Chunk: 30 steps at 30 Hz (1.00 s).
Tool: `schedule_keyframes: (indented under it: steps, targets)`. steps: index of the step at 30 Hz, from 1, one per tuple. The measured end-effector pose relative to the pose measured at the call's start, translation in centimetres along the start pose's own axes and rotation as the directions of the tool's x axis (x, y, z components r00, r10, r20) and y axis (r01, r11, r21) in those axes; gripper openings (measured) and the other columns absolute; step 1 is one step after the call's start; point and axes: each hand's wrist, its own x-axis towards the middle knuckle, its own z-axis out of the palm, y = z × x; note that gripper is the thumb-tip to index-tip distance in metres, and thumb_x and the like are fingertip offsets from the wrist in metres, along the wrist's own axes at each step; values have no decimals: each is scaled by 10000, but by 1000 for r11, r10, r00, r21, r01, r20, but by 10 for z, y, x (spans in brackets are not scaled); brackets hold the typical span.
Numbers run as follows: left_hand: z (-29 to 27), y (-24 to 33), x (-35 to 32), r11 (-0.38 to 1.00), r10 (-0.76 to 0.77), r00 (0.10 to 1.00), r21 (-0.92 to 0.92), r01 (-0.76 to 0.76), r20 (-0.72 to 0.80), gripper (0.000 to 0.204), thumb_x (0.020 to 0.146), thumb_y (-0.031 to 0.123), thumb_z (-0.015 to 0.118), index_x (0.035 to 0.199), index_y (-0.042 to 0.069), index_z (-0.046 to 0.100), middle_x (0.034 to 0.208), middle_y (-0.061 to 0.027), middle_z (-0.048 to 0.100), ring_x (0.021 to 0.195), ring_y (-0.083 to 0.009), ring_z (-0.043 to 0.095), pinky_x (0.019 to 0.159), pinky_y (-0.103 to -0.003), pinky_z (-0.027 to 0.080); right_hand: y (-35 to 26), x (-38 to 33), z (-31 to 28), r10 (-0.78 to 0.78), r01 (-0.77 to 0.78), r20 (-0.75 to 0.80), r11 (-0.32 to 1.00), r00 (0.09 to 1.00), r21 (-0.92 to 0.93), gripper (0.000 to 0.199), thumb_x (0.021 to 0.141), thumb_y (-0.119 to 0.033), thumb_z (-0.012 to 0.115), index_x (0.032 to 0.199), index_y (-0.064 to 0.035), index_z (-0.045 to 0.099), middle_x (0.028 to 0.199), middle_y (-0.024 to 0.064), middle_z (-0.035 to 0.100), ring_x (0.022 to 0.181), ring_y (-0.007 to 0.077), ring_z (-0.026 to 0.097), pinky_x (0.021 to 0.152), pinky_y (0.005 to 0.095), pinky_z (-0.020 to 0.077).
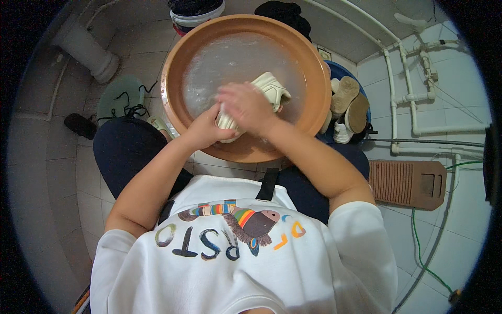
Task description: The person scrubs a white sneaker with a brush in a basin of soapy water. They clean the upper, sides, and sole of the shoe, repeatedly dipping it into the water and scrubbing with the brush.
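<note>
A person squatted on a tiled floor [460,225] over a wide orange basin [308,78] filled with cloudy, soapy water [225,57]. To the person's right, a blue tub [342,70] held further pale shoes [348,107], and a brown ridged washboard [408,183] lay beside white wall pipes [413,104]; black laces [128,107] rested on a green lid at left. Within the basin, near its front rim, a cream shoe [269,89] lay partly submerged. The left hand [204,128] was closed around the shoe's near end; the right hand [246,107], blurred, lay over its upper, its grasp indeterminable. Probable hazards: the soapy shoe could slip free, and vigorous scrubbing near the rim could slop water onto the tiles, making them slick.
</note>
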Motion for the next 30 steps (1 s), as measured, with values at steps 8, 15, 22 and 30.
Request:
schedule_keyframes:
  steps: [8, 15, 22, 30]
  targets:
    - [-2, 2, 3, 993, -52, 999, 110, 53, -8, 855, 605, 281, 745, 1320, 51, 338, 1051, -171, 583, 948, -266, 574, 841, -306, 426, 134, -31, 40, 810, -806, 160, 499, 565, 319, 335, 891, -290, 379, 933, -74, 632, 1023, 153, 587, 955, 323, 542, 846, 407, 418]
    - [-6, -5, 6, 986, 104, 994, 130, -106, 24, 799, 605, 262, 745, 1276, 28, 380, 1055, -162, 582, 956, -265, 567, 835, -315, 426, -17, 3, 10, 142, -149, 68, 982, 987, 112, 288, 799, -163, 551, 1071, -79, 594, 1164, 127, 541, 1138, 301, 462, 990, 374, 334]
    - [-1, 6, 0, 994, -82, 996, -81, 78, -41, 759, 633, 213, 711, 1289, 33, 375, 1098, -130, 551, 1008, -194, 518, 893, -281, 381, 81, -2, 13, 606, -612, 182, 790, 774, -28, 289, 859, -273, 417, 947, -71, 603, 964, 194, 592, 883, 368, 555, 788, 440, 435]
    - [0, 14, 0, 993, -113, 988, 28, 116, -102, 761, 618, 186, 698, 1286, 12, 378, 1087, -120, 557, 991, -191, 526, 882, -278, 392, 71, -12, 17, 677, -665, -47, 731, 734, 151, 235, 830, -207, 456, 880, -27, 598, 931, 193, 589, 882, 351, 555, 787, 415, 440]
